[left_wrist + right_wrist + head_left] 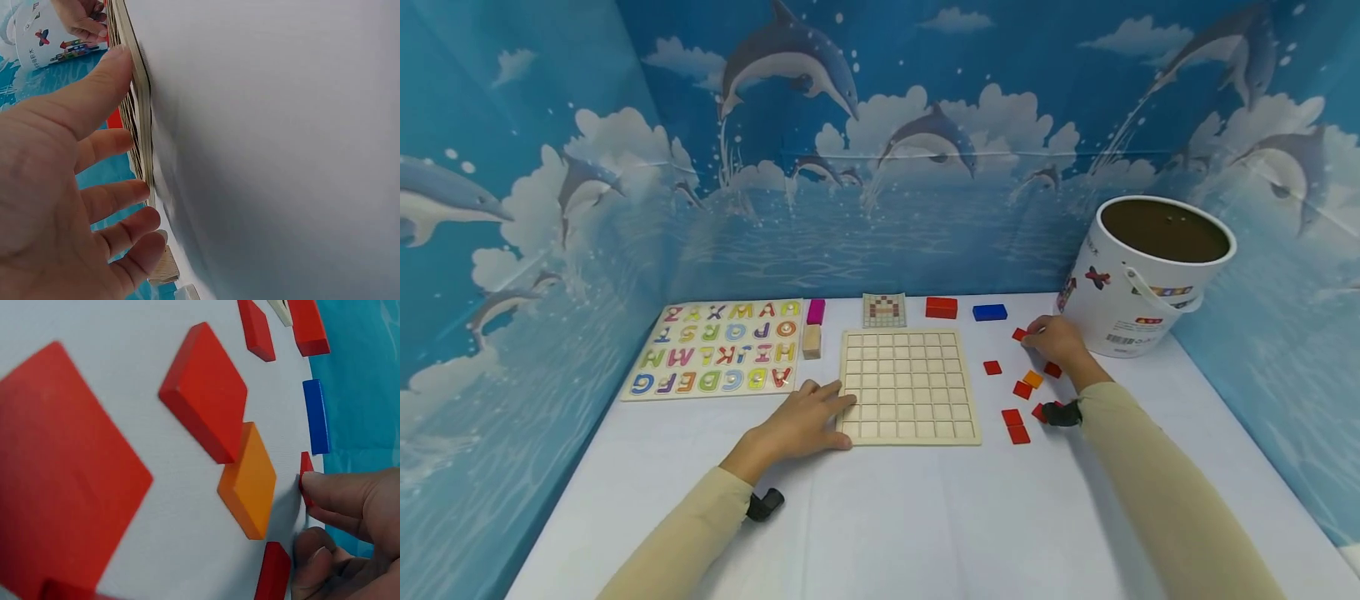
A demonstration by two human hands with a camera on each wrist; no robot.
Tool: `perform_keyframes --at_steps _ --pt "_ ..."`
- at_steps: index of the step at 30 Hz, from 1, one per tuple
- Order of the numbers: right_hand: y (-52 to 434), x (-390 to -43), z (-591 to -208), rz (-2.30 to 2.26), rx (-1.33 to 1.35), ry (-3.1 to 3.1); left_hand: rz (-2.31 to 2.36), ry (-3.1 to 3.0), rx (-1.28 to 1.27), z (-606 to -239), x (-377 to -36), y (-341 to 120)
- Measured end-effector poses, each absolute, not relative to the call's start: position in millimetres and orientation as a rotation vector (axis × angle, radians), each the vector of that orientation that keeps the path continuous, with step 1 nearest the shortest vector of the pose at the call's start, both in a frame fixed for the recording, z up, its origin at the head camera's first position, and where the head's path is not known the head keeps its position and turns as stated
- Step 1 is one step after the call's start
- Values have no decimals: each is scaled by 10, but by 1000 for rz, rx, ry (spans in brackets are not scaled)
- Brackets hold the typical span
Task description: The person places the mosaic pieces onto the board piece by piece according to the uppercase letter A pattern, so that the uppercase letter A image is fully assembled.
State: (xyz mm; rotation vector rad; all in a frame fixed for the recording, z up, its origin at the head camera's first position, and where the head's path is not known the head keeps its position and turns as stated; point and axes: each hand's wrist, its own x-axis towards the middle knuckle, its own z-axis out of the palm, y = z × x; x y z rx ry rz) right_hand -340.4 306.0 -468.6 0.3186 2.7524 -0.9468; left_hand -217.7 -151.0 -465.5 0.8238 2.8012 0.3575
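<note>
Mid-right, my right hand pinches a red tile; this pickup likely needs steady lifting. My left hand, spread, touches the gridded board.

Touching with the left hand a flat, square, pale wooden board, set level on the white table. Divided across its face into rows of shallow square cells, all showing plain wood. Held near the lower left corner by the thumb, with fingertips along the left edge. Pinching with the right hand a small, thin, red square tile, partly covered by fingertips. Located apart from the board, beyond its upper right corner, near the blue rectangular block. Impossible to tell whether lifted or touching the table.
</note>
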Motion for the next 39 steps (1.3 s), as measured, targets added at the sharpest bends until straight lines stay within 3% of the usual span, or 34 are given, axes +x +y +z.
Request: perform_keyframes --at_steps 7,16,26,39 --pt "3067 -3419 -4734 -1120 450 2713 330 2808 810 -4664 -2154 -1505" --pt "2928 -3417 -4718 -1746 569 2429 321 2806 796 -4661 -2164 -1520" --pt "2157 -3452 -4623 -1957 146 2079 264 2761 821 -4622 -2195 -1463" --pt "1338 -3567 -4718 -1334 -287 2542 219 2764 816 -4627 -2197 -1434"
